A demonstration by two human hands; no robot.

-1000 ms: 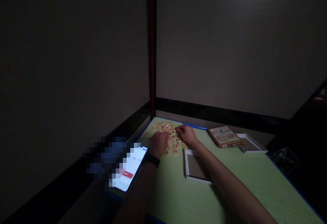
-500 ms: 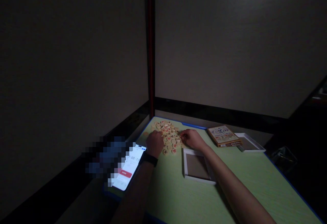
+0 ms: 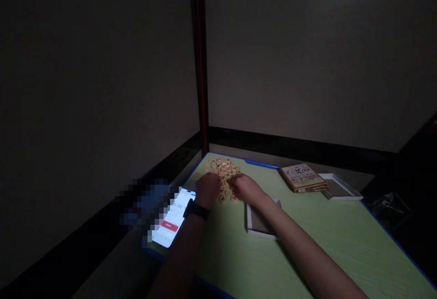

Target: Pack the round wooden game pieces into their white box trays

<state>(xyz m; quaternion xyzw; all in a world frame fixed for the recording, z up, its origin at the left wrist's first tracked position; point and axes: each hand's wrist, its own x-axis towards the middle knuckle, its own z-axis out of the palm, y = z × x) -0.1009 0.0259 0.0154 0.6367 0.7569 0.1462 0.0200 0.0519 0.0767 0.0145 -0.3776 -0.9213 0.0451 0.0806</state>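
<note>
A heap of round wooden xiangqi pieces (image 3: 223, 166), marked in red and dark characters, lies in the far corner of the green table. Over the heap's left side is my left hand (image 3: 207, 188), with a dark band on its wrist. Its fingers are curled closed, and whatever is in them is hidden. My right hand (image 3: 244, 187) reaches in over the right side of the heap, fingers bent together among the pieces. What it pinches is too small and dark to make out. The two hands are close together, a narrow gap between them.
An open white box tray (image 3: 251, 224) lies beneath my right forearm. Farther right, a printed box (image 3: 302, 177) overlaps a second tray (image 3: 341, 189). At the left edge a phone (image 3: 170, 224) shows a lit timer. Walls meet behind the green table (image 3: 273, 267).
My right hand has moved left, from the heap's right edge to over the pieces, closer to my left hand. My left hand stays nearly in place. The view has shifted slightly.
</note>
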